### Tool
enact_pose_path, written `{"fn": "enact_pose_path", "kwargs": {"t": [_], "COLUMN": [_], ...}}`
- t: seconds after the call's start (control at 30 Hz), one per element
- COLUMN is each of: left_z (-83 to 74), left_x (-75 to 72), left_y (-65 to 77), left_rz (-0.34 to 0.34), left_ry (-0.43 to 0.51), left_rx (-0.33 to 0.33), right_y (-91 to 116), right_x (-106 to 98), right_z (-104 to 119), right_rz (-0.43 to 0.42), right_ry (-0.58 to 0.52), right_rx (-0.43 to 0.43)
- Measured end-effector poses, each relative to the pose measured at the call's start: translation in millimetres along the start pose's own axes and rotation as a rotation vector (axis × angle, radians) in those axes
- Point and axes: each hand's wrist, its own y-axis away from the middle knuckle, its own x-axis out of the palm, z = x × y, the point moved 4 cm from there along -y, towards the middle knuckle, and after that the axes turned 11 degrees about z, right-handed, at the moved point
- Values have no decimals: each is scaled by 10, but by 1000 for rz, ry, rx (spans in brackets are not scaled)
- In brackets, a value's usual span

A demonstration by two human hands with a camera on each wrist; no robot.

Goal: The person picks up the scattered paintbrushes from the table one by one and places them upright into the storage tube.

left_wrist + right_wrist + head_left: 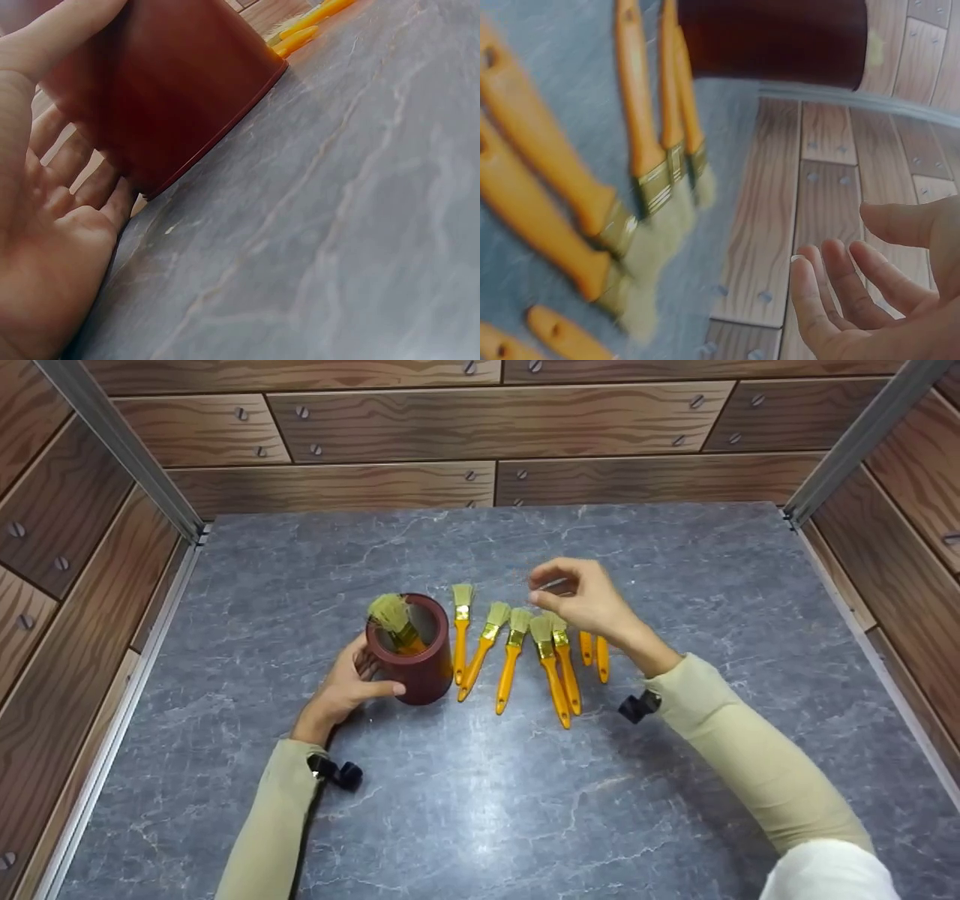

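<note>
A dark red cylindrical cup [424, 679] stands on the table, left of centre. My left hand [341, 690] holds its left side, thumb across the front and fingers behind, as the left wrist view also shows. Bristles of a paintbrush [390, 613] poke up over the cup's rim. To the right of the cup lie several paintbrushes with orange handles, among them a paintbrush [508, 667], bristles mostly pointing away from me. Above the right end of this row hovers my right hand [589, 596], fingers loosely bent and nothing between them. It partly hides two paintbrushes.
The grey marbled table [480, 795] is bordered by wood-patterned walls [480, 424] at the back and both sides. Metal posts rise at the back corners, such as the left post [127, 450]. Small black devices sit on both sleeves.
</note>
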Motion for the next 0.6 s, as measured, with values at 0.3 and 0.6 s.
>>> {"fn": "enact_pose_path", "kwargs": {"t": [0.3,0.6], "left_z": [10,-2], "left_x": [-12,-17], "left_y": [26,8], "left_rz": [-10,-2], "left_ry": [-3,-7], "left_rx": [-40,-22], "right_y": [137,324], "right_x": [-126,-273], "right_z": [-391,-756], "right_rz": [-30,-53], "right_ry": [91,211], "right_rx": [90,176]}}
